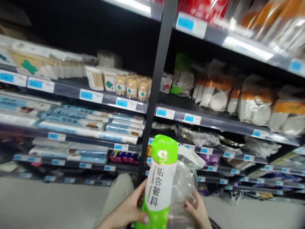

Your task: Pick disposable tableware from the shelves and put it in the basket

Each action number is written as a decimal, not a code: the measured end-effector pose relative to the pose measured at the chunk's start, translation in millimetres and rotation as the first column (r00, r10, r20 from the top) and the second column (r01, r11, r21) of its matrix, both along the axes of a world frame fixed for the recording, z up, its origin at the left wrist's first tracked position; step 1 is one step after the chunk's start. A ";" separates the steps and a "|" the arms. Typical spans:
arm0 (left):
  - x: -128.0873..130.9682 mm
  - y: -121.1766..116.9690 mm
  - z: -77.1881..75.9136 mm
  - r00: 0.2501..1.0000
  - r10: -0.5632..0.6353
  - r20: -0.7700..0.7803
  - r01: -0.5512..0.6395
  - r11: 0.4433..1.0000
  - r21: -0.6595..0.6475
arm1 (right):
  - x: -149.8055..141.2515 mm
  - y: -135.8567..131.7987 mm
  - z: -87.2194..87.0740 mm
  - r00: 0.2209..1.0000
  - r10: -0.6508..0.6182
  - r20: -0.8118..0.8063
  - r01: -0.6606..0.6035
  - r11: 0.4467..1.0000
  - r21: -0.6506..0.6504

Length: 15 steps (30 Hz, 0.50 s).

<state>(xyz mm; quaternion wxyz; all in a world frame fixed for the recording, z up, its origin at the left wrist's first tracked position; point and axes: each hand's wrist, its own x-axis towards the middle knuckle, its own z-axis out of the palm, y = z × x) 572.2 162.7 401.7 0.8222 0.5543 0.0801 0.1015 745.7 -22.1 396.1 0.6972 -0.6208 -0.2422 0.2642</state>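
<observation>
Holds green-and-white pack (171, 184) up in front of shelves (226, 124). Clamps left hand (133, 206) on left edge, right hand (197, 208) on clear side (184, 183), probably to steady it and keep printed label (158, 186) readable.

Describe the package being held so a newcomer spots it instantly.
Find the dark upright post. Just right of its lower part, nearer the camera, is a clear package with a green-and-white label. Unlike the shelved green pack, it's between the left hand and right hand.
</observation>
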 end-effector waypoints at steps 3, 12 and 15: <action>2.1 -9.5 -9.1 0.993 0.061 -0.097 -0.071 0.993 -0.096 | -17.8 3.2 -20.2 0.985 0.062 -0.164 -0.068 0.997 -0.031; -3.4 -19.7 -26.6 0.934 0.185 -0.305 -0.251 0.949 -0.191 | -39.5 0.1 -35.8 0.938 0.126 -0.322 -0.159 0.984 -0.080; -4.5 -17.6 -32.4 0.931 0.172 -0.322 -0.235 0.957 -0.167 | -46.3 1.6 -38.4 0.928 0.091 -0.362 -0.125 0.990 -0.071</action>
